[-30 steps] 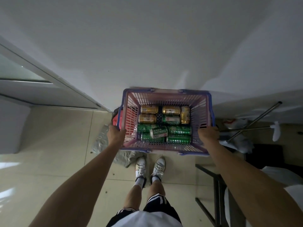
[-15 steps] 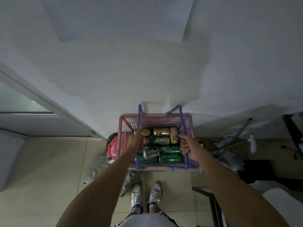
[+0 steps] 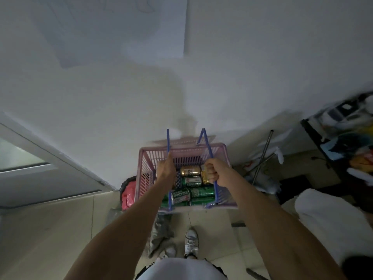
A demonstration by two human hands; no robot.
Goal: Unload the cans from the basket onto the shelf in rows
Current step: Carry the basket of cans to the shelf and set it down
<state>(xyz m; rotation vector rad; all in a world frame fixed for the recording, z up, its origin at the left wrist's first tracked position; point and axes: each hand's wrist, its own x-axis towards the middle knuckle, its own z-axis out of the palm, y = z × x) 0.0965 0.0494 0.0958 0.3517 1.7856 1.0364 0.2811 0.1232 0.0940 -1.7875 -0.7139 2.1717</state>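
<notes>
Gripping basket [image 3: 149, 168] handles, hands above green "TSINGTAO" cans [image 3: 192, 181]

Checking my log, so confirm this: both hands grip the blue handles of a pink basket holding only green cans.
Not only green: the head view shows gold cans with the green cans in the basket. The left hand and right hand do grip the handles.

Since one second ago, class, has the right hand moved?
Yes: the right hand moved inward from the right rim of the basket onto its blue handle.
</notes>
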